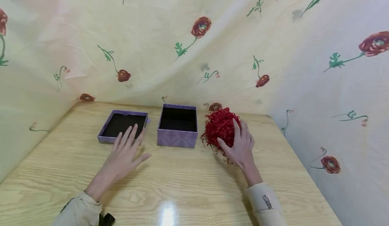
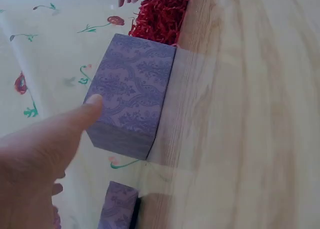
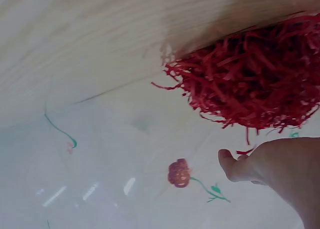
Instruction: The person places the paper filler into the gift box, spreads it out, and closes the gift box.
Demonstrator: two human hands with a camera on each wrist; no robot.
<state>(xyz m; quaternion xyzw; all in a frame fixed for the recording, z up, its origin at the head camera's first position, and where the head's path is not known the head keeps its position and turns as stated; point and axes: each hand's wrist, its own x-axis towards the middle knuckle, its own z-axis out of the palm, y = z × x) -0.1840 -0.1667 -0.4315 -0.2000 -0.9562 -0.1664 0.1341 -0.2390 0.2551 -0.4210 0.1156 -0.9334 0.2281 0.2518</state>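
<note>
A heap of red shredded paper (image 1: pixel 221 128) lies on the right of the table. My right hand (image 1: pixel 240 141) is at its right side, thumb and fingers spread around that edge and not closed on it. In the right wrist view the red strands (image 3: pixel 250 79) hang beside my right hand (image 3: pixel 275 164). My left hand (image 1: pixel 126 153) stretches over the near edge of a shallow purple lid (image 1: pixel 106 139), fingers spread, holding nothing. Between the hands stands an open purple patterned box (image 1: pixel 177 138) with a black inside. The left wrist view shows my thumb overlapping the box (image 2: pixel 130 84).
Cream cloth (image 1: pixel 146 43) printed with red flowers hangs behind and on both sides of the wooden table (image 1: pixel 182 182). A small black object (image 1: pixel 107 219) shows by my left sleeve (image 1: pixel 80 210).
</note>
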